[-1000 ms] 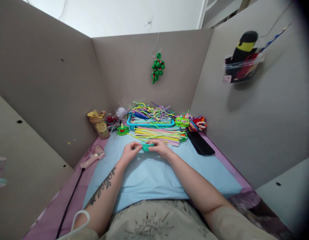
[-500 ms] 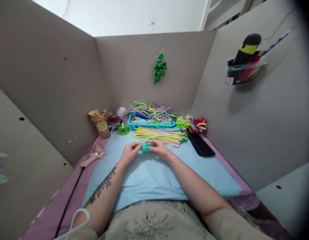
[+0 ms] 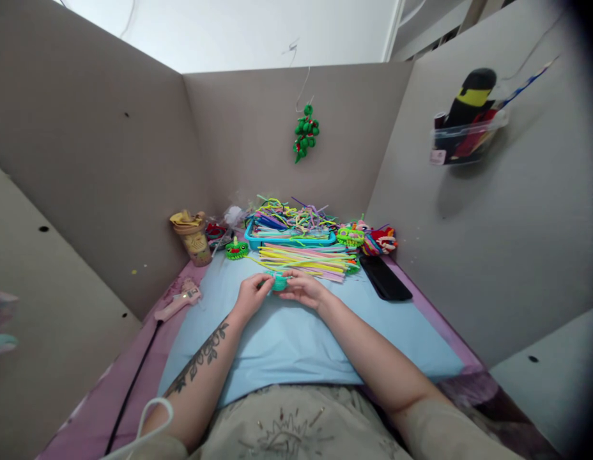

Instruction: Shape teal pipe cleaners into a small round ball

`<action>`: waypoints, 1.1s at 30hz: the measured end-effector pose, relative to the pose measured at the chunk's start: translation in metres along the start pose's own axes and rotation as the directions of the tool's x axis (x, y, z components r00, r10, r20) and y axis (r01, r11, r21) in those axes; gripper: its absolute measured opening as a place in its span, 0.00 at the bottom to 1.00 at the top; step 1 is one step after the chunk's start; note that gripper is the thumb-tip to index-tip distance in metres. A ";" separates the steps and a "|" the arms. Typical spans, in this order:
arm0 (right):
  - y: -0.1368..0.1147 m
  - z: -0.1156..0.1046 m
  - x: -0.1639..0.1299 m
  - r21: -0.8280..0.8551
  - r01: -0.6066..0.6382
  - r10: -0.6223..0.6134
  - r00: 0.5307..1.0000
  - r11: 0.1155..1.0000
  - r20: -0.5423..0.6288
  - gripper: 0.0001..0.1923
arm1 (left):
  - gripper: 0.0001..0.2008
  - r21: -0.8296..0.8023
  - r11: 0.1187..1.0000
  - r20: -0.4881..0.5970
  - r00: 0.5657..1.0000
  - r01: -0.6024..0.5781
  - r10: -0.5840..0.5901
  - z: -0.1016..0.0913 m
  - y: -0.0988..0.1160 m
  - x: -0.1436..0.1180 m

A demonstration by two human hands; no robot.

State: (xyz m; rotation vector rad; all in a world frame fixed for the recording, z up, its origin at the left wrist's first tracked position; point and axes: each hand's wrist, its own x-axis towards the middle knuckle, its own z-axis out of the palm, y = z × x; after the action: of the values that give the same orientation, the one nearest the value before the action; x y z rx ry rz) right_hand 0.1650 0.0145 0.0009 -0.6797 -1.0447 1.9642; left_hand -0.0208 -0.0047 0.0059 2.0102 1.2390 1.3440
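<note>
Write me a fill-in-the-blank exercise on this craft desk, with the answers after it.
1. Both hands, left hand and right hand, hold a small ____ pipe-cleaner piece.
2. The loose pipe cleaners at the back sit in a ____ tray.
3. The pink glue gun lies on the person's ____ side.
4. A green ornament ____ on the back wall.

Answers: teal; blue; left; hangs

Open blue mat (image 3: 296,345) near both forearms, far edge of the desk (image 3: 433,313) crowded by loose pipe cleaners (image 3: 303,259) and a blue tray (image 3: 289,239), black phone (image 3: 385,276) at right, glue gun (image 3: 177,302) and cup (image 3: 193,237) at left, grey walls (image 3: 469,230) closing three sides.
</note>
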 end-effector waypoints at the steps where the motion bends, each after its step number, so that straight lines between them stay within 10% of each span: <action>1: 0.000 0.000 0.001 0.025 0.009 -0.009 1.000 1.000 0.002 0.16 | 0.11 0.001 1.000 0.001 1.000 -0.004 0.004 0.000 0.001 0.000; 29: 0.012 0.013 0.004 -0.169 0.136 -0.162 0.974 0.976 -0.156 0.19 | 0.12 -0.007 0.997 0.045 0.996 0.078 -0.078 0.000 -0.001 0.003; 33: 0.014 0.014 0.008 -0.211 0.201 -0.243 0.950 0.957 -0.197 0.18 | 0.10 0.079 0.997 -0.104 0.995 0.009 -0.001 -0.004 0.000 0.004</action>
State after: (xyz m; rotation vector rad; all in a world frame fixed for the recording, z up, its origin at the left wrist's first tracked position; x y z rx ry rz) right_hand 0.1451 0.0100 -0.0046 -0.8243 -1.1251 1.5694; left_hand -0.0237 -0.0018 0.0095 2.0111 1.3626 1.4337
